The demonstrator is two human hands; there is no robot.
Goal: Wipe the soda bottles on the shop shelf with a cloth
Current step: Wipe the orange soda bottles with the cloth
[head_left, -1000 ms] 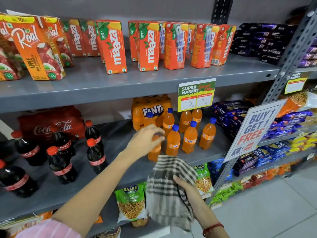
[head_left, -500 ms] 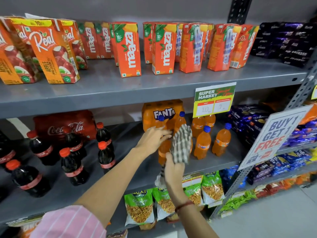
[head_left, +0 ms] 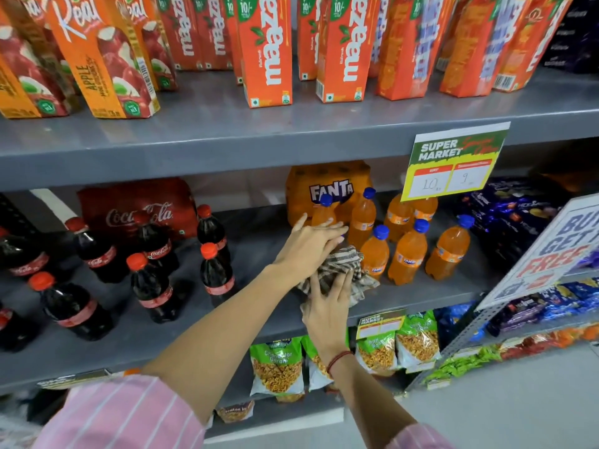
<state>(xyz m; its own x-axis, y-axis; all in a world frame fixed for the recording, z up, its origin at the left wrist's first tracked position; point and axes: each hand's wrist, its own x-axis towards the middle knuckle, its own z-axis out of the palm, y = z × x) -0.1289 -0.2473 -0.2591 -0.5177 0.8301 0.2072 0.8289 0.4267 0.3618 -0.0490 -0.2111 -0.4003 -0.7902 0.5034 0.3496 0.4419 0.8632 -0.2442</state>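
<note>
Cola bottles (head_left: pixel 152 286) stand at left on the middle shelf (head_left: pixel 259 322), untouched. Our left hand (head_left: pixel 308 246) lies fingers-together over an orange bottle that's mostly hidden; can't tell if it's gripped. Checked cloth (head_left: pixel 340 265) sits bunched under that hand at the shelf's front. Our right hand (head_left: pixel 327 307) presses the cloth, fingers spread, pinching some fabric. Fanta bottles (head_left: pixel 408 251) stand just right.

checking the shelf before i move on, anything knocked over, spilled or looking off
Nothing stands out. The orange soda bottles and cola bottles stand upright with caps on, and the grey shelf shows no spill. Both hands are on the checked cloth.
</note>
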